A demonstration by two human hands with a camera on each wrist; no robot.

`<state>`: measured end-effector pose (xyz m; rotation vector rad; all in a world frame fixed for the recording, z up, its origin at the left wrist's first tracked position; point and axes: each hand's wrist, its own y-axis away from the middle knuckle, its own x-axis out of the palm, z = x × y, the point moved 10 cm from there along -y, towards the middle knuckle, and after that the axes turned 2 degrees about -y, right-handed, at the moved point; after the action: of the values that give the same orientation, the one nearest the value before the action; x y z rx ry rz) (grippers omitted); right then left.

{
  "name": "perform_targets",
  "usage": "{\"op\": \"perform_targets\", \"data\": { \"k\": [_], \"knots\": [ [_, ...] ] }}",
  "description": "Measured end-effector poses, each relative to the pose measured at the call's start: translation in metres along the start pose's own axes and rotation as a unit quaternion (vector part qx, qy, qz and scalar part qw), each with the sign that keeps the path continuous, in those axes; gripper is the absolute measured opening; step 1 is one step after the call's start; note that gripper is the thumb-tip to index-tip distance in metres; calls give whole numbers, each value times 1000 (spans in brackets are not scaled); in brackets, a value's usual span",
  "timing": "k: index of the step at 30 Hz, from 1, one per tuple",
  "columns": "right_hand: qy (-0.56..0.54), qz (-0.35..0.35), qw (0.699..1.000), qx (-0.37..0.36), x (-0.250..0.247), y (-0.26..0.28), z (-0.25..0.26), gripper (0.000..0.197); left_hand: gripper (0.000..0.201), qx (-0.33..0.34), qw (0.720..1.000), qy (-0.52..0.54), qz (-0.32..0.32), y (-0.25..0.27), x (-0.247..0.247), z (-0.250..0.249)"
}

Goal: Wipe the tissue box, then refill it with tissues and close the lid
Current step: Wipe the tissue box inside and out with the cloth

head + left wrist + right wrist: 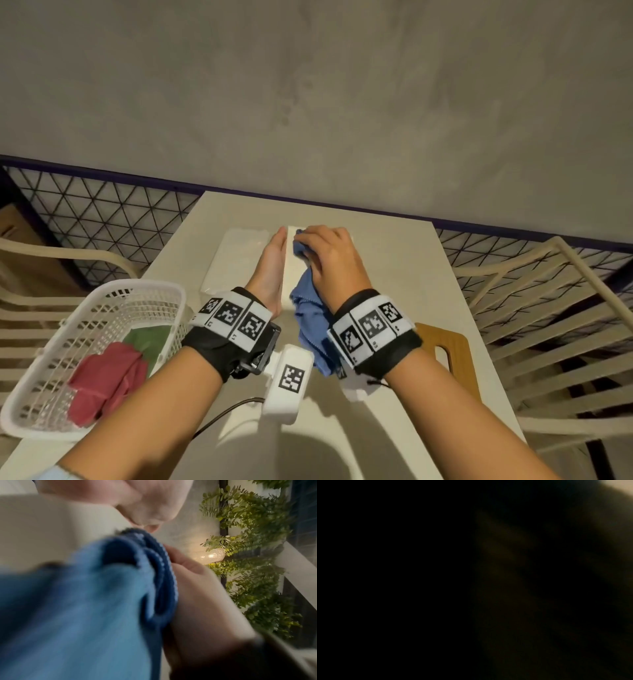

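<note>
The white tissue box (287, 274) stands in the middle of the table (394, 274), mostly hidden between my hands. My left hand (274, 260) lies flat against the box's left side with straight fingers. My right hand (329, 257) grips a blue cloth (308, 308) and presses it on the box's top; the cloth's loose end hangs toward me. A white pack of tissues (236, 260) lies just left of the box. The left wrist view shows the blue cloth (85, 601) bunched under my right hand (197, 588), blurred. The right wrist view is dark.
A wooden lid (445, 346) with a slot lies on the table at the right. A white basket (102, 342) holding a red cloth (106, 377) and a green cloth (147, 339) sits at the left edge. Slatted chairs (548, 325) flank the table.
</note>
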<state>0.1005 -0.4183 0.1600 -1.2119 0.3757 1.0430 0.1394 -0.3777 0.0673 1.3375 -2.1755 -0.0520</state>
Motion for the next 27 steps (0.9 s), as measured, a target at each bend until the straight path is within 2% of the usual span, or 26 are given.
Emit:
{"op": "perform_targets", "data": {
  "k": [3,6,10,14,18,21,24,27],
  "knots": [
    [0,20,996,-91,9,21,33,26,48,-4,999,-7,-46,-2,-17,-6],
    [-5,22,987,-157,3,35,43,27,49,-28,999,1,-26,-1,-16,-9],
    [23,35,985,-170,-15,42,25,37,53,-14,1000,17,-5,0,-12,-17],
    [29,53,984,-169,-13,51,16,27,55,-20,999,30,-17,3,-6,-15],
    [38,98,974,-202,11,53,31,30,59,-37,999,9,-35,3,2,-4],
    [79,84,969,-219,0,54,33,19,58,-30,999,7,-33,1,0,-5],
    [53,38,983,-174,-26,51,17,30,58,-15,998,-3,-56,5,-5,-9],
    [-18,-18,999,-31,-50,39,-30,29,55,15,993,-59,-99,11,-15,-13]
  ]
}}
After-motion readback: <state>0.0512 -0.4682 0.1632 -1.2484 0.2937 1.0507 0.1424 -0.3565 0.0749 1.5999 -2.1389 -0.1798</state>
